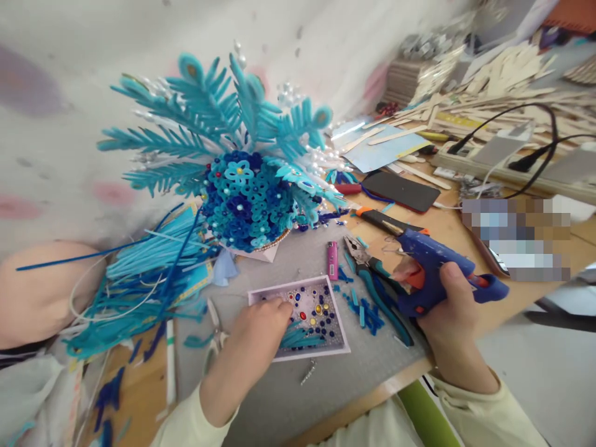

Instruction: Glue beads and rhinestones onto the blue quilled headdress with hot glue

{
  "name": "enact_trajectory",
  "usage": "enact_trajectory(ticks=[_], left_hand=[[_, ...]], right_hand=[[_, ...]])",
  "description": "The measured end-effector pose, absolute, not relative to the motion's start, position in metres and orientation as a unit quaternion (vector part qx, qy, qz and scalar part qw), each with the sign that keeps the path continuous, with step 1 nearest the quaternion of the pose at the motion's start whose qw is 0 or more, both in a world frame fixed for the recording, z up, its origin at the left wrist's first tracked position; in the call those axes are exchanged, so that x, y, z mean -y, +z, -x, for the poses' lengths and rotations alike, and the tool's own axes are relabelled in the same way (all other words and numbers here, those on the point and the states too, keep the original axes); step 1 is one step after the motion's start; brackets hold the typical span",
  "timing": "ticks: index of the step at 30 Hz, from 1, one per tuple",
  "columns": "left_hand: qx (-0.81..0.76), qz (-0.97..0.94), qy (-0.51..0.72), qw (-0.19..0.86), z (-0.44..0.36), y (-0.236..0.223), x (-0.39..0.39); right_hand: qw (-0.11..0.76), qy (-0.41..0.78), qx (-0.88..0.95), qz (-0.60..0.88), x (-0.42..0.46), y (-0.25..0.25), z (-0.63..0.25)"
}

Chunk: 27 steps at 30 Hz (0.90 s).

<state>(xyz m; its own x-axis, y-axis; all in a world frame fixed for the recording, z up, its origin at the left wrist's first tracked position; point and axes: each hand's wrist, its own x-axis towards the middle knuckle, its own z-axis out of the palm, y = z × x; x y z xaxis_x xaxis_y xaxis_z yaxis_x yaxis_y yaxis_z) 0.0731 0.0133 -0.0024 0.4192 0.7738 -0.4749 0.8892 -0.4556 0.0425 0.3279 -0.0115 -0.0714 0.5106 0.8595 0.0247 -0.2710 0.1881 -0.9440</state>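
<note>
My right hand (449, 310) is wrapped round the grip of a blue hot glue gun (433, 264), its orange nozzle pointing left over the table. My left hand (258, 332) reaches into a shallow white tray (339, 326) of small coloured gems and blue pieces, fingertips pinched together among the gems; what they hold is hidden. Behind the tray stands a blue and teal headpiece (242, 167) with feathery fronds, rolled flowers and pearl sprays.
Pliers with teal handles (372, 276), a pink lighter (332, 259) and cut blue bits lie on the grey mat (298, 397). A bundle of blue strips (149, 273) lies left. A black phone (400, 190), a power strip (507, 171) with cables and wooden sticks crowd the far right.
</note>
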Motion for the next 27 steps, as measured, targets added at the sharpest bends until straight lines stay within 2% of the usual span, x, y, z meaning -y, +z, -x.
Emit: enact_trajectory(ticks=[7,13,17,21,24,27], left_hand=[[-0.489,-0.823,-0.230,0.173,-0.088,0.001,-0.017],[-0.493,-0.828,-0.204,0.172,-0.083,0.004,-0.017],[-0.520,-0.825,-0.140,0.174,-0.076,0.005,-0.011],[-0.439,-0.893,-0.006,0.103,-0.062,-0.004,-0.001],[-0.374,-0.918,0.121,0.045,-0.048,-0.012,0.004],[-0.365,-0.913,0.180,0.031,-0.035,-0.017,0.007]], right_hand=[[0.688,0.386,0.340,0.512,0.012,-0.079,-0.333],[0.633,0.404,0.399,0.527,0.023,-0.070,-0.328],[0.561,0.376,0.534,0.510,0.017,-0.030,-0.313],[0.512,0.359,0.626,0.466,-0.009,0.002,-0.295],[0.506,0.385,0.613,0.469,-0.030,0.001,-0.283],[0.527,0.387,0.580,0.486,-0.045,-0.010,-0.272]])
